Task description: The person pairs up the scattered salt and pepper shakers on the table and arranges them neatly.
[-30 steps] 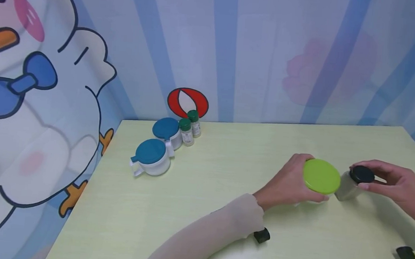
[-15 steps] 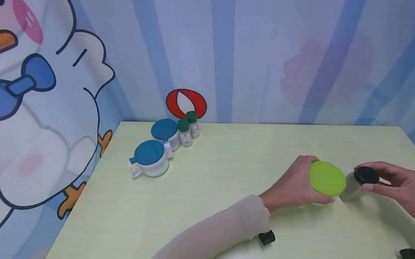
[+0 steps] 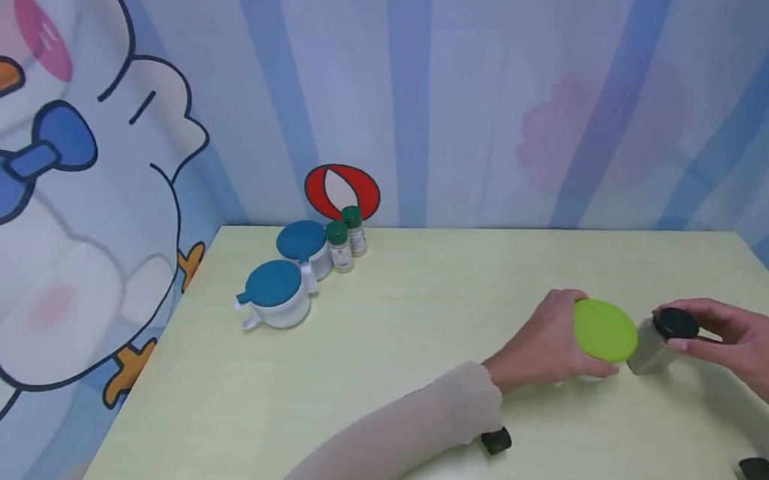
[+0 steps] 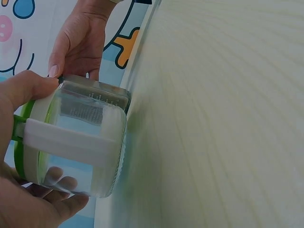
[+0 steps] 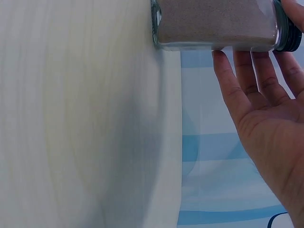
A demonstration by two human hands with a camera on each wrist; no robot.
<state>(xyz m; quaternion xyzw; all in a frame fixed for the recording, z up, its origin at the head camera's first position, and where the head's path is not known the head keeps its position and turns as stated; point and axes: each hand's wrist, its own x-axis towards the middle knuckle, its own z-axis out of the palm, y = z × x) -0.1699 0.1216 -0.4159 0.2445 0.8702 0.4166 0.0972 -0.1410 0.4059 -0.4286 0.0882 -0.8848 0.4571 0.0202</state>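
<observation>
My left hand [image 3: 546, 343] curls around a clear glass jar [image 4: 80, 137] with a lime-green lid [image 3: 604, 330] and a white strap-like handle down its side. Thumb and fingers span the jar just under the lid. Close to its right stands a square-sided glass jar [image 3: 651, 348] with a black cap [image 3: 675, 323], holding grey-brown powder in the right wrist view. My right hand [image 3: 742, 347] pinches this jar at the cap, thumb on the near side, with other fingertips against its side. The two jars nearly meet in the head view and overlap in the left wrist view. Both bases are at the tabletop.
At the back left of the pale wooden table [image 3: 407, 294] stand two white pots with blue lids [image 3: 274, 284] [image 3: 301, 241]. Beside them are two small green-capped bottles [image 3: 339, 248] [image 3: 354, 231]. A printed cloth backdrop [image 3: 470, 103] rises behind the table edge.
Both hands have shifted slightly right over the table with their jars since one second ago. In the last half second they have held almost still; the view has drifted a little.
</observation>
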